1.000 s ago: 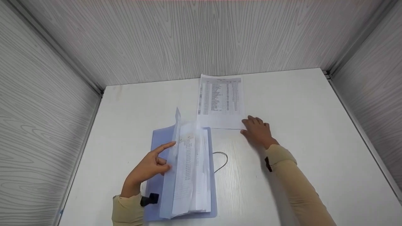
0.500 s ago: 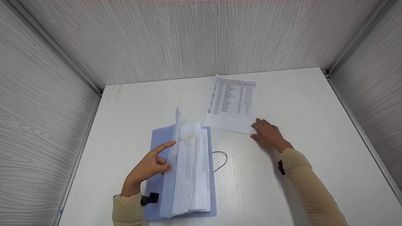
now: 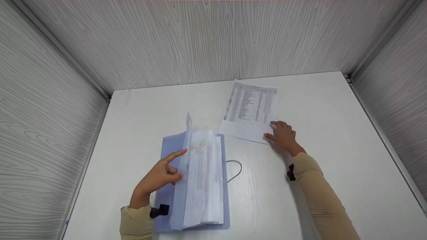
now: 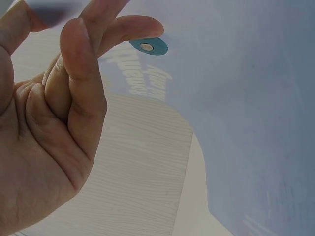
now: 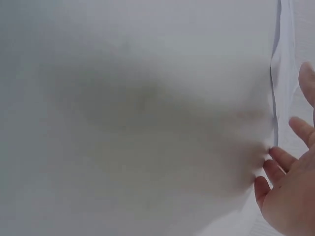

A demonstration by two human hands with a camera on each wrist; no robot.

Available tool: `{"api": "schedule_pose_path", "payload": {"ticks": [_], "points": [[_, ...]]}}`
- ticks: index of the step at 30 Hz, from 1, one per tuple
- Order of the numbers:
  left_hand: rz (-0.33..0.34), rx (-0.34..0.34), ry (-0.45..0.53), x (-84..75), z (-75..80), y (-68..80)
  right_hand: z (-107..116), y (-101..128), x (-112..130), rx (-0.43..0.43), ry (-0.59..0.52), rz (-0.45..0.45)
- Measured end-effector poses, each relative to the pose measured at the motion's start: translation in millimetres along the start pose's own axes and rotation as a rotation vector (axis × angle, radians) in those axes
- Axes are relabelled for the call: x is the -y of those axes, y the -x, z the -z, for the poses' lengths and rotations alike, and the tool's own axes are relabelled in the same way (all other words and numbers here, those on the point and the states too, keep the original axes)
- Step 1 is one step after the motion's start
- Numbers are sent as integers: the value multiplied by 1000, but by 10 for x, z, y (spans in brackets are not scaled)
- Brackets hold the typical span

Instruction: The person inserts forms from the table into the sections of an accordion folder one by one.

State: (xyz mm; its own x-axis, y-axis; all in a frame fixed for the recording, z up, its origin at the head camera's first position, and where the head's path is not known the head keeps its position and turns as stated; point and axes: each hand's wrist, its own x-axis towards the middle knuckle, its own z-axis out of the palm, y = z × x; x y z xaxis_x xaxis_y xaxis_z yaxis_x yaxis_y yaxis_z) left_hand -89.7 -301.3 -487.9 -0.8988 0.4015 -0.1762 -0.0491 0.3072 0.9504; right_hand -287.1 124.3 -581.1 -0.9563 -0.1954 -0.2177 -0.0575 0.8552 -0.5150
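A translucent blue document folder (image 3: pixel 171 183) lies at front centre, with its cover raised and several printed sheets (image 3: pixel 198 200) inside. My left hand (image 3: pixel 160 176) is at the cover's left side, index finger stretched out and thumb lower down, both tips against the plastic. In the left wrist view one fingertip lies beside a teal snap button (image 4: pixel 147 46) on the cover. Beyond the folder, a printed paper (image 3: pixel 245 128) lies angled on the table. My right hand (image 3: pixel 283 136) touches its lower right edge, thumb and index spread. The right wrist view shows fingertips (image 5: pixel 275 157) at the paper's edge.
A thin elastic cord (image 3: pixel 241 168) loops out from the folder's right side onto the white table (image 3: pixel 333 140). Wood-grain panels (image 3: pixel 213 40) close in the back and both sides. The paper's top reaches near the back panel.
The paper has slid to the right and turned clockwise, away from the folder. My right hand moved right with it, then slightly back left and up its edge. The left hand stays put.
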Motion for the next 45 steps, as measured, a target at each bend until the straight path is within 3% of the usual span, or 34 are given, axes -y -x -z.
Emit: {"api": "schedule_pose_path", "payload": {"ticks": [9,20,33,45], "points": [[-12,-1,-5,19,-27,13,-181,-22,103,-58,60,-2],[-10,4,22,0,-24,15,-180,14,106,-83,31,5],[-6,1,13,-7,1,14,-12,7,127,3,-95,-70],[-22,5,14,-18,-1,15,39,-23,39,105,-226,-70]]}}
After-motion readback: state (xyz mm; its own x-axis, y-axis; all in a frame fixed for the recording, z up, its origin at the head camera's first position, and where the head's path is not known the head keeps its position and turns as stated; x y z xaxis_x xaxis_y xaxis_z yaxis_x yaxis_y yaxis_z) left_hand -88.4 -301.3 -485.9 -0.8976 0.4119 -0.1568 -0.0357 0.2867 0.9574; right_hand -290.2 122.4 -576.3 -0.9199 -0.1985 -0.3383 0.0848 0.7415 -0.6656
